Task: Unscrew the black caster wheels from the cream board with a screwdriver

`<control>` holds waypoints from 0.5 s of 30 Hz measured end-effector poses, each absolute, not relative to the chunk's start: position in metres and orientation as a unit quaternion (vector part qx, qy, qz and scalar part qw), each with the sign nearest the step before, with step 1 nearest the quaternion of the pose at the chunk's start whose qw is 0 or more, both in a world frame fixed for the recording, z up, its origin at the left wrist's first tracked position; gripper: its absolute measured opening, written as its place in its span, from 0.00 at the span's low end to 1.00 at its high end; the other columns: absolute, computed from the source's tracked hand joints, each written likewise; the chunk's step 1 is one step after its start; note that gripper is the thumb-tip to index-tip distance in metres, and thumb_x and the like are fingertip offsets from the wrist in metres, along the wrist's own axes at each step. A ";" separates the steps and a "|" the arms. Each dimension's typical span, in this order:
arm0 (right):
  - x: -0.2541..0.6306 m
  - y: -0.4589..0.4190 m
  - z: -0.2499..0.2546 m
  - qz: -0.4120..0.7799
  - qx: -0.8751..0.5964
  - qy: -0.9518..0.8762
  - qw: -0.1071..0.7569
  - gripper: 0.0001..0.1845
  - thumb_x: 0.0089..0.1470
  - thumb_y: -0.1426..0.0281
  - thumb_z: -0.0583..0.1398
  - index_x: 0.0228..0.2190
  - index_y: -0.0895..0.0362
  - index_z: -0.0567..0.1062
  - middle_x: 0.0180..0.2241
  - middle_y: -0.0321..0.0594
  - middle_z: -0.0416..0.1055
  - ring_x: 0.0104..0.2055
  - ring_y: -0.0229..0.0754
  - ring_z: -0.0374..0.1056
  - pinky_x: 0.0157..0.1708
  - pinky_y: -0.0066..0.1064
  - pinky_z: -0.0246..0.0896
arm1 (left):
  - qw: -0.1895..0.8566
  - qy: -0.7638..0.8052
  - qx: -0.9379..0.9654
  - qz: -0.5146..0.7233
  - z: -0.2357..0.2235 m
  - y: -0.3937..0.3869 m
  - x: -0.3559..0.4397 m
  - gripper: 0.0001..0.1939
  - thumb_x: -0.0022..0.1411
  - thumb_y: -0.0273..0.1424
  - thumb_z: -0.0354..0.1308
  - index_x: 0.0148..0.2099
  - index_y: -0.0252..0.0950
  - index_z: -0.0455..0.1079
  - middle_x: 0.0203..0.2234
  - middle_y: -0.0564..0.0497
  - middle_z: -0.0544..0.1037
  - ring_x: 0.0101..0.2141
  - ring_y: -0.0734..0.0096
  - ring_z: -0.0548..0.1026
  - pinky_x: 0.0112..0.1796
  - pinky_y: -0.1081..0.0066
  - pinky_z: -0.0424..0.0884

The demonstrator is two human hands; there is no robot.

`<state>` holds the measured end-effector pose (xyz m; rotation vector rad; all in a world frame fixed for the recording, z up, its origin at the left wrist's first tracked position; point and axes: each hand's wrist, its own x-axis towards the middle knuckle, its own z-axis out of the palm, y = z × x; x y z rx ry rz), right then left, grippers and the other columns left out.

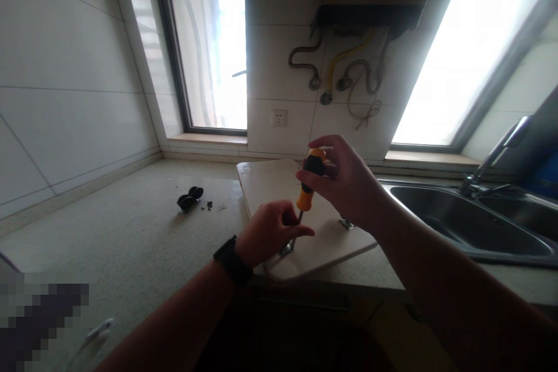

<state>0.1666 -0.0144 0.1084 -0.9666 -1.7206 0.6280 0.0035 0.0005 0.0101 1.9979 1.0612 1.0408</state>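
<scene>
My right hand (337, 171) is wrapped round the yellow-and-black handle of a screwdriver (304, 200), which stands tilted with its tip down. Lower on its metal shaft, my left hand (276, 226) is closed around it, with the thumb stretched across. The tip meets a small metal bracket (285, 250) near the front corner of a white board (320, 238); my left fingers partly cover that spot, and any screw there is hidden. A second metal bracket (347, 224) sits on the board to the right, below my right wrist.
Black castors (190, 199) and several small dark screws (210, 205) lie on the speckled counter (143, 232) at left. A steel sink (436, 238) with a faucet (492, 157) is at right. The board reaches the counter's front edge. Pipes (329, 72) hang on the wall behind.
</scene>
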 end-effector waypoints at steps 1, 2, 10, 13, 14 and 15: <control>0.166 -0.015 0.109 0.242 -0.404 -0.722 0.507 0.26 0.47 0.63 0.69 0.45 0.51 0.67 0.39 0.37 0.69 0.35 0.41 0.71 0.33 0.38 0.70 | 0.323 0.403 0.758 0.399 0.010 0.000 0.004 0.25 0.52 0.51 0.71 0.29 0.35 0.66 0.21 0.57 0.69 0.24 0.75 0.62 0.26 0.72 0.58; 0.166 -0.016 0.110 0.220 -0.407 -0.730 0.502 0.24 0.47 0.63 0.69 0.45 0.51 0.68 0.37 0.36 0.69 0.34 0.41 0.70 0.32 0.37 0.70 | 0.326 0.402 0.756 0.401 0.010 0.001 0.004 0.25 0.51 0.50 0.71 0.29 0.35 0.66 0.21 0.57 0.69 0.24 0.75 0.63 0.26 0.72 0.59; 0.169 -0.015 0.109 0.217 -0.396 -0.729 0.515 0.27 0.47 0.68 0.68 0.50 0.52 0.69 0.41 0.40 0.73 0.37 0.42 0.74 0.37 0.40 0.73 | 0.345 0.374 0.765 0.395 0.011 0.004 -0.001 0.20 0.55 0.46 0.70 0.35 0.34 0.73 0.27 0.53 0.76 0.28 0.73 0.70 0.30 0.72 0.66; 0.170 -0.013 0.105 0.243 -0.361 -0.732 0.524 0.28 0.47 0.73 0.64 0.51 0.52 0.68 0.46 0.43 0.75 0.44 0.46 0.75 0.46 0.46 0.73 | 0.373 0.339 0.785 0.359 0.016 0.003 -0.006 0.14 0.62 0.39 0.65 0.44 0.35 0.79 0.38 0.47 0.82 0.33 0.71 0.75 0.34 0.71 0.70; 0.170 -0.013 0.105 0.259 -0.352 -0.729 0.526 0.28 0.47 0.75 0.63 0.51 0.52 0.67 0.47 0.44 0.75 0.46 0.47 0.75 0.48 0.48 0.73 | 0.386 0.332 0.787 0.348 0.017 0.003 -0.007 0.13 0.63 0.37 0.64 0.46 0.35 0.79 0.40 0.47 0.82 0.34 0.71 0.76 0.35 0.71 0.70; 0.170 -0.013 0.105 0.276 -0.346 -0.724 0.529 0.28 0.46 0.75 0.62 0.50 0.53 0.67 0.48 0.45 0.75 0.47 0.48 0.75 0.50 0.49 0.72 | 0.400 0.326 0.787 0.339 0.018 0.003 -0.008 0.13 0.65 0.35 0.62 0.48 0.35 0.79 0.41 0.46 0.83 0.34 0.71 0.76 0.35 0.71 0.70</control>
